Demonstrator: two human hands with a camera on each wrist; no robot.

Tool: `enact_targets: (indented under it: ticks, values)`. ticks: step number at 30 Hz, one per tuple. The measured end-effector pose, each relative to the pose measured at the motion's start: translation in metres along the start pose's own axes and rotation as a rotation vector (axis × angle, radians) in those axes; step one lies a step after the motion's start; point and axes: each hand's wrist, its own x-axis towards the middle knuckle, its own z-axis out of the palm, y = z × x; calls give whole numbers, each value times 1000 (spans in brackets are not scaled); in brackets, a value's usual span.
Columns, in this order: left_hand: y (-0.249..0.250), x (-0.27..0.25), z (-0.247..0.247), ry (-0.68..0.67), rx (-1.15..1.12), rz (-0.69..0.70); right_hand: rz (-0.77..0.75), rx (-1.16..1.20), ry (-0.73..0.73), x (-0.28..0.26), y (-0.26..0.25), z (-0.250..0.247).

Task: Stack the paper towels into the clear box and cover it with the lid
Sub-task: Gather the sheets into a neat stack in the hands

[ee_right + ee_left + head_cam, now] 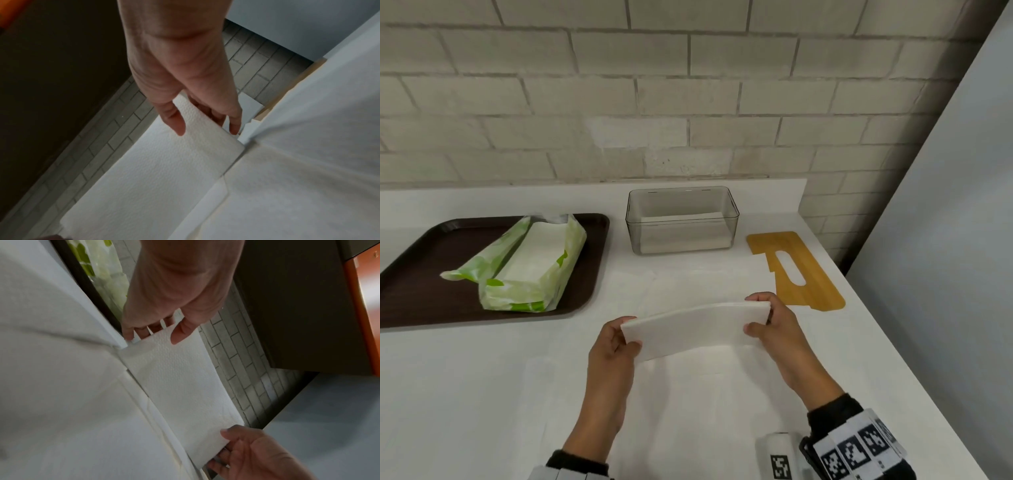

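On the left, a brown tray [410, 294] is carrying an opened green-and-white pack of paper towels [527, 263]. At the centre, the left hand [613, 346] and right hand [774, 329] are each pinching an end of a folded paper towel stack [695, 329], thumbs on top, holding it above the white counter [465, 394]. Behind it, the clear box [681, 219] is sitting with some towels inside. Further right, the wooden lid [798, 270] is lying flat.
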Motion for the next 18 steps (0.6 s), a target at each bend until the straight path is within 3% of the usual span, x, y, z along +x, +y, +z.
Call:
enact_targets:
  ticks: [5, 10, 14, 18]
  values:
    - [-1, 3, 10, -8, 60, -18, 60, -65, -34, 3, 8, 7]
    - [13, 1, 14, 29, -7, -6, -1, 40, 7, 2, 3, -1]
    - [10, 2, 14, 15, 30, -49, 78, -107, -59, 1, 13, -1]
    - [14, 4, 4, -14, 2, -61, 2, -126, -4, 3, 1, -8]
